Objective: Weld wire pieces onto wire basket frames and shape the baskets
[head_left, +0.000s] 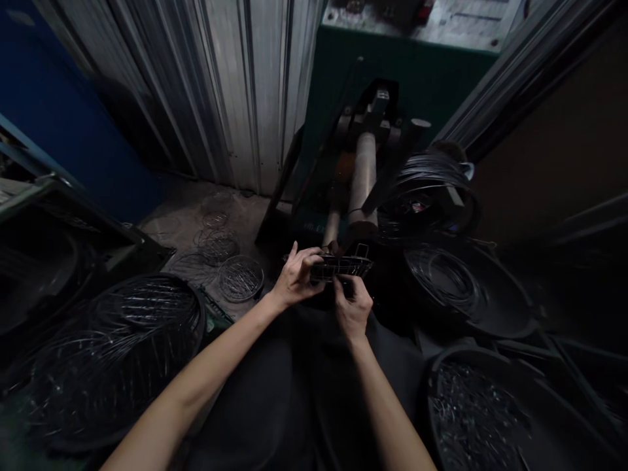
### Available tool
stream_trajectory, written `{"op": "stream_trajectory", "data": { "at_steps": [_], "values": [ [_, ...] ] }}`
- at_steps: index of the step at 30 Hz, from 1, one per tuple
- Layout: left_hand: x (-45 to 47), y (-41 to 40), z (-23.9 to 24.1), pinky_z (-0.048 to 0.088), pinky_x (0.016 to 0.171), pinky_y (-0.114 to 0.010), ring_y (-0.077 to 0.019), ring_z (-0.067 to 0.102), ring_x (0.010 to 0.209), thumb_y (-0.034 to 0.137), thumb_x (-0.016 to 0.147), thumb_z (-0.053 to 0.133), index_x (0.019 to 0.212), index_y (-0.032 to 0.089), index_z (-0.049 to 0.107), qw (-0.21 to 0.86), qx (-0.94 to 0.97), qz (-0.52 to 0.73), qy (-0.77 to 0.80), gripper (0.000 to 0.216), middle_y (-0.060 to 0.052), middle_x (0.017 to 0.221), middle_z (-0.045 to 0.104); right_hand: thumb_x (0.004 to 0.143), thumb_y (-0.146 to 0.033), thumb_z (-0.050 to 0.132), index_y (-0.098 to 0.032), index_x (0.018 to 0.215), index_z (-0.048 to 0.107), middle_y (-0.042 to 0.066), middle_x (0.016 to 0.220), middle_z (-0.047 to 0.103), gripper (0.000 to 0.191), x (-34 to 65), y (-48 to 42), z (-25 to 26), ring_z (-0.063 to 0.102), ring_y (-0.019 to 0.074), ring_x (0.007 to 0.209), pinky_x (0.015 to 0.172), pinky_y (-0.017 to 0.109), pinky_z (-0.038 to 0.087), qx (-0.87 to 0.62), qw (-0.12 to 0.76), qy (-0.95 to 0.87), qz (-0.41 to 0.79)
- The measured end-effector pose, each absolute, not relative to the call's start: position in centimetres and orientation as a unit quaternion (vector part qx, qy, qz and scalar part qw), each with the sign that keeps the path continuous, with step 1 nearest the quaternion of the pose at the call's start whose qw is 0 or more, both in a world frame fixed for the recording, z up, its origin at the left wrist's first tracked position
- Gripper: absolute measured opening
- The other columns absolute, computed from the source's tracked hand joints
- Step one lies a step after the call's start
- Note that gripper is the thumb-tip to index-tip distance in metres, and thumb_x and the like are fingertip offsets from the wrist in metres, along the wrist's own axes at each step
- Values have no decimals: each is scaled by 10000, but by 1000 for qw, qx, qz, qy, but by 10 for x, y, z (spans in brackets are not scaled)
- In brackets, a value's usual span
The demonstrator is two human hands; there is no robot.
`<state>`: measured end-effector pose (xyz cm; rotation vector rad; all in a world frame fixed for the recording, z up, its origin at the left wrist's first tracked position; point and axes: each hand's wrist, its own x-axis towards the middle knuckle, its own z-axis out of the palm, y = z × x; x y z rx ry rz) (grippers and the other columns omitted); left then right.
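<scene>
Both of my hands hold a small dark wire grille (343,267) in front of a machine's roller (364,176). My left hand (296,277) grips the grille's left end, fingers curled over its top. My right hand (352,307) pinches the grille from below, near its middle. The grille lies roughly flat, just before the machine's lower end.
A green machine body (417,78) stands behind the roller. Coils of dark wire (432,190) sit to its right. Dark tubs (471,294) (490,412) with wire pieces stand at right. A big stack of wire rings (112,353) lies at left. Round wire grids (240,278) lie on the floor.
</scene>
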<state>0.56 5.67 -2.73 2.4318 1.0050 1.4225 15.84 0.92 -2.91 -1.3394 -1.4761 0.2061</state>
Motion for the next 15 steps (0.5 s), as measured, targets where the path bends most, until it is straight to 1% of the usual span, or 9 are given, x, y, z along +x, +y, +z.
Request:
{"op": "stream_trajectory", "data": {
  "at_steps": [3,7,10,13,14,15],
  "values": [
    [5,57,-28,239,1083,-575,-222,576,1085,260,704,673,1104,202,347,51,809,482,332,520,-121,1147,579,872,-306,534,-165,801,596,33,741,594,170,157,11,-31,572,140,664,643,262,470,-562,542,-621,74],
    [6,60,-28,251,1080,-563,-216,571,1090,260,692,687,1107,206,347,44,816,477,324,539,-119,1157,578,876,-295,524,-168,808,601,40,751,613,163,153,12,-27,595,147,694,668,267,484,-558,543,-624,65],
    [3,64,-30,259,1081,-552,-214,571,1094,271,693,688,1109,201,357,40,816,471,331,536,-118,1160,582,875,-301,525,-172,877,627,54,819,652,164,159,-3,-17,622,159,761,711,278,495,-560,538,-625,76],
    [-7,54,-23,257,1098,-525,-210,579,1091,307,684,692,1121,194,390,82,815,458,345,543,-102,1154,598,855,-315,567,-189,1043,621,64,964,663,233,192,-41,-9,634,169,834,769,293,499,-601,540,-584,75],
    [-9,44,-16,274,1097,-511,-212,583,1088,330,682,690,1129,195,409,115,815,446,351,546,-91,1151,604,853,-324,570,-192,1074,613,67,992,659,261,209,-57,-8,636,170,830,773,297,500,-635,526,-561,70],
    [-9,32,-7,296,1091,-499,-217,596,1068,364,678,688,1137,197,430,151,811,438,358,553,-74,1126,621,866,-333,547,-187,1090,606,76,1017,653,274,227,-75,-7,636,173,836,783,303,498,-682,490,-539,66]
  ]
}}
